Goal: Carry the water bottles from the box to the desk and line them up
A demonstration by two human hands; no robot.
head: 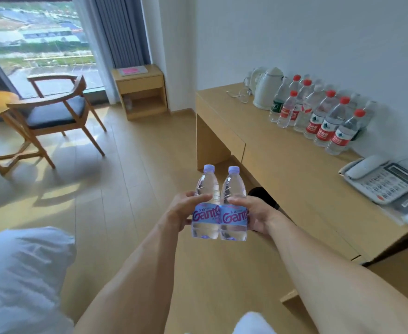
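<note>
Purple-capped bottles (219,203) upright, pressed together; left hand (182,210), right hand (253,213) each grasping one, carrying toward desk (282,150) right.

A person is holding two purple-capped bottles upright and touching side by side above the wooden floor, the left hand (181,210) gripping the left bottle (205,203) and the right hand (253,213) gripping the right bottle (234,206). To the right, red-capped bottles (323,116) are standing in rows on the surface (282,155) between a white kettle (266,89) and a telephone (381,179).
</note>
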